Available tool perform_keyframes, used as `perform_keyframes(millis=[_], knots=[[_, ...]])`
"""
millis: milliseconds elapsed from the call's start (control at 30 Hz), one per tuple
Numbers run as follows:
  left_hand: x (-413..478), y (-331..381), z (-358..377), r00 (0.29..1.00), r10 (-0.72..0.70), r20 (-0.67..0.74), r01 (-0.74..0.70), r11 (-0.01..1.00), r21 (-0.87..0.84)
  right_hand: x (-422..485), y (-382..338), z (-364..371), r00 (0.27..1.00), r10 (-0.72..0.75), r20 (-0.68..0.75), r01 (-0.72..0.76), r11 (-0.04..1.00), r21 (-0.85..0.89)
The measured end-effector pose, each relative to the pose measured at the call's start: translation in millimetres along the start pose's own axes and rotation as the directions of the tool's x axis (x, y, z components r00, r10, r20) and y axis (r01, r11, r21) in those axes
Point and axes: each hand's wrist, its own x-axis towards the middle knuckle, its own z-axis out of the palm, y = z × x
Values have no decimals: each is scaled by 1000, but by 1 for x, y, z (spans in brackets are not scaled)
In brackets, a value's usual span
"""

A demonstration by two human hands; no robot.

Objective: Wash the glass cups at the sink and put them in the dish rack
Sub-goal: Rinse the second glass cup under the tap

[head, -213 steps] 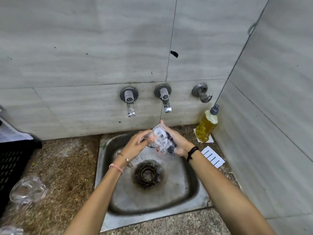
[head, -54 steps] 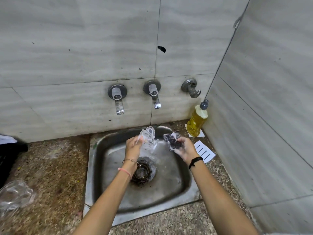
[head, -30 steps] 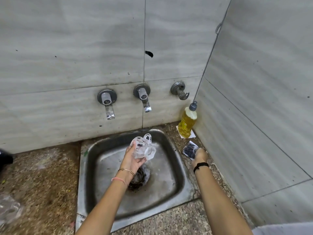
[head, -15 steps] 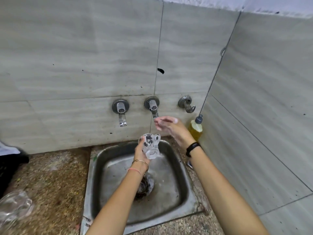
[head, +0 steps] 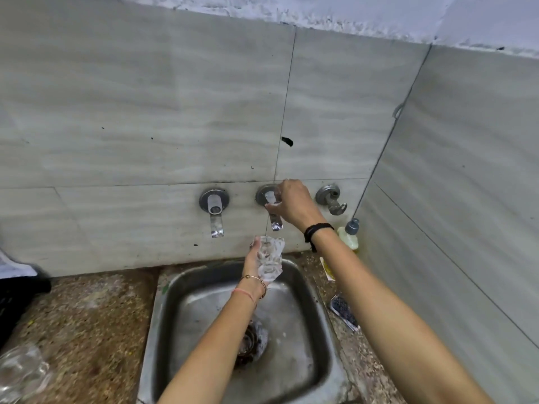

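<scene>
Wall tiles [head: 145, 112]: pale grey, faint wavy streaks.
Counter [head: 87, 316]: brown-tan speckle.
Sink [head: 163, 290]: dull steel grey.
Middle tap [head: 275, 223]: silver chrome.
Glass cup [head: 269, 259]: clear, embossed relief.
Soap bottle [head: 348, 237], counter's back right corner: pale yellow liquid, grey cap.
Scrub pad [head: 344, 312], right edge: blue-black, speckled.
Dish rack [head: 17, 295], left edge: black.
Wristband [head: 316, 230]: black.
Cord bracelet [head: 245, 294]: pink.
Bangle [head: 256, 277]: gold.

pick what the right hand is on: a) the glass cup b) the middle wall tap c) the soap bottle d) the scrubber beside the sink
B: the right hand grips the middle wall tap, with thumb and fingers curled round its handle, while the left hand holds the glass cup just under its spout.
</scene>
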Motion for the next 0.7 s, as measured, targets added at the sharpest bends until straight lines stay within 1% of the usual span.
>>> perform_keyframes(millis=[100,200,300,367,400,433,467,500,533,567,600,633,700], knots=[[5,4,-2,999,-53,-2,53,997,-48,9,23,-12,989,-105,100,90,985,146],[8,5,-3,997,-69,-42,68,997,-35,24,44,-14,963,-220,153,180,954,239],[11,6,-4,993,-116,-14,116,993,-17,32,56,-9,940,-293,176,227,920,320],[13,6,-6,987,-158,-2,158,987,-1,29,63,-5,940,-307,147,231,892,388],[14,5,-7,989,-148,2,148,989,13,25,65,-1,951,-289,108,210,864,458],[17,5,-9,991,-132,-20,132,991,16,18,68,6,972,-227,52,161,815,557],[17,5,-12,994,-102,-34,102,995,18,8,69,18,993,-113,-17,94,731,675],[19,5,-14,994,-108,-33,108,994,-14,-2,68,32,997,48,-62,20,618,786],[19,6,-17,991,-133,-29,131,990,-54,-12,68,50,977,207,-50,-63,502,862],[14,6,-16,987,-163,-20,160,983,-88,-22,67,70,950,312,11,-154,440,885],[14,6,-17,986,-160,-39,156,983,-92,-29,65,88,940,329,93,-241,445,862],[19,3,-23,986,-125,-111,120,991,-57,-36,62,105,944,276,182,-301,490,818],[28,-2,-27,979,-44,-198,48,999,13,-42,50,131,940,116,322,-328,570,753]])
